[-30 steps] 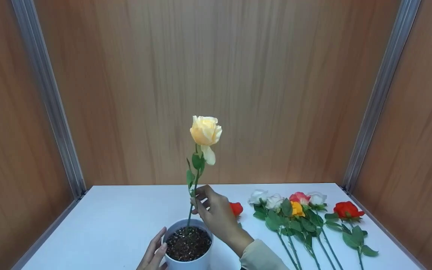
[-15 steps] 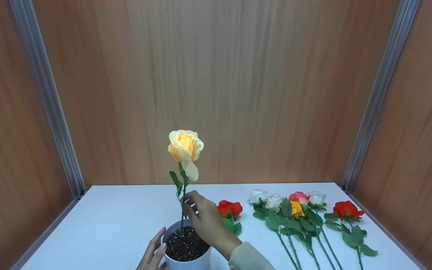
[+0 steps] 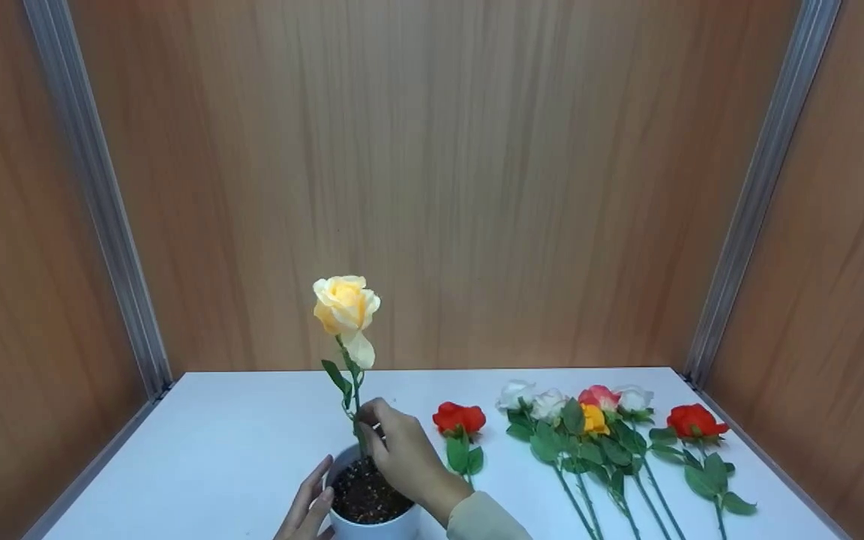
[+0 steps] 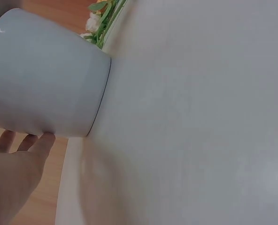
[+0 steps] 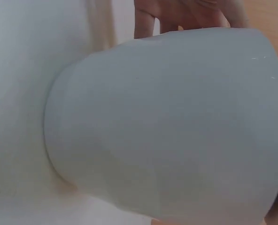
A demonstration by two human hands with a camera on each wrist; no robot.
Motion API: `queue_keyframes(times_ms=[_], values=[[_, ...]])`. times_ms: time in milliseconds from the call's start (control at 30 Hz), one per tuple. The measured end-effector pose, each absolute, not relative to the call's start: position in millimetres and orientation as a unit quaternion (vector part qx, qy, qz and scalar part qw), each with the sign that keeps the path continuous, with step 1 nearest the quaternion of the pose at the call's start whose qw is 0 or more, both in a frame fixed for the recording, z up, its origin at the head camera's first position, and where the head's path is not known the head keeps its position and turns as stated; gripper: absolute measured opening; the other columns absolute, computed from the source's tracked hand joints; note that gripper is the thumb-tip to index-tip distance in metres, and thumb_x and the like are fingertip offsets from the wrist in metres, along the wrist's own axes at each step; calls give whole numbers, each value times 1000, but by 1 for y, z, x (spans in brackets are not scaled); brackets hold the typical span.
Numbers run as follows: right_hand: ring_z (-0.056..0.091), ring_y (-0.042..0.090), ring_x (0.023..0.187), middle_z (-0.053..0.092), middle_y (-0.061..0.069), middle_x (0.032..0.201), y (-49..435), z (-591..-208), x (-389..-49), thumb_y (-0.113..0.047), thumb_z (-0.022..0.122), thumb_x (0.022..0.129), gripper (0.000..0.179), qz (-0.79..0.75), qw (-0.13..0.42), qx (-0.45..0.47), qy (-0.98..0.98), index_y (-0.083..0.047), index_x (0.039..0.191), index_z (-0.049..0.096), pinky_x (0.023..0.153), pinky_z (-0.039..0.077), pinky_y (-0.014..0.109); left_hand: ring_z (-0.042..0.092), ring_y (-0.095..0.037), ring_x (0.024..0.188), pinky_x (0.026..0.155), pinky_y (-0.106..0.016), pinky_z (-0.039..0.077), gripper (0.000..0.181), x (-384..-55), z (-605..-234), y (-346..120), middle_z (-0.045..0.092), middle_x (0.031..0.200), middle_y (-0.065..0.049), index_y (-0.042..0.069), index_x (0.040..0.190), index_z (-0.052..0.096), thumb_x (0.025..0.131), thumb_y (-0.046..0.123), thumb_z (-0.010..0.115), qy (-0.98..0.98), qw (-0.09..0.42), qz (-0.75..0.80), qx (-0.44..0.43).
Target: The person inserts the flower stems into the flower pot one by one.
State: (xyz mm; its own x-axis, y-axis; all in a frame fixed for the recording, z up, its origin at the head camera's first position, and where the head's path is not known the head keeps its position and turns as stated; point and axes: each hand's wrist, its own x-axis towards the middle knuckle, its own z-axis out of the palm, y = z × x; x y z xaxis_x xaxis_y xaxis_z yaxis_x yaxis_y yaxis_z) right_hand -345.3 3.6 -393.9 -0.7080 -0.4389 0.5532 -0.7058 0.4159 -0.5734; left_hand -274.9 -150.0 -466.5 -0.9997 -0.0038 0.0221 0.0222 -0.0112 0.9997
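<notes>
A pale yellow rose [image 3: 346, 304] stands in the dark soil [image 3: 368, 496] of a round white flower pot [image 3: 378, 529], leaning slightly left. My right hand [image 3: 406, 456] pinches its green stem low down, just above the pot's rim. The stem's lower end is hidden by the fingers and the soil. On the pot's left side rests my left hand [image 3: 304, 506], its fingers laid fairly straight against the wall. Both wrist views show the pot's smooth side close up, with left-hand fingers [image 4: 44, 145] touching it.
Right of the pot lies a red rose [image 3: 459, 418]. Further right, several roses lie together, among them a white rose [image 3: 550, 403], an orange rose [image 3: 593, 418] and a pink rose [image 3: 599, 397]. Another red rose [image 3: 694, 421] lies near the right edge. Wooden panels [image 3: 432, 187] enclose the table.
My right hand has moved left and down with the yellow rose, whose bloom is now lower and further left. The red rose behind that hand has come into view. My left hand stays put.
</notes>
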Motion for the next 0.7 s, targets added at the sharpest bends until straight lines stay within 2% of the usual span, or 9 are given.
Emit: queue_keyframes(times_ms=[100, 300, 700], values=[[58, -4, 87, 63, -11, 95, 3, -398, -347, -21, 51, 95, 12, 410, 168, 348, -826, -21, 107, 54, 79, 47, 12, 5, -52, 129, 88, -73, 25, 83, -275, -467, -150, 13, 143, -30, 7, 146, 16, 88, 59, 45, -700, 6, -714, -15], [58, -4, 87, 63, -13, 95, 3, -404, -348, -21, 53, 95, 11, 394, 185, 342, -833, -21, 105, 55, 78, 47, 12, -4, -51, 130, 89, -73, 22, 85, -275, -466, -151, 8, 143, -30, 7, 145, 16, 86, 59, 47, -694, 7, -720, -14], [59, -5, 77, 62, -14, 82, 3, -404, -349, -19, 57, 92, 5, 357, 162, 331, -858, -20, 97, 57, 69, 49, 10, 1, -51, 130, 90, -74, 21, 85, -276, -465, -150, 10, 143, -30, 6, 145, 17, 87, 59, 47, -702, 13, -712, -10]])
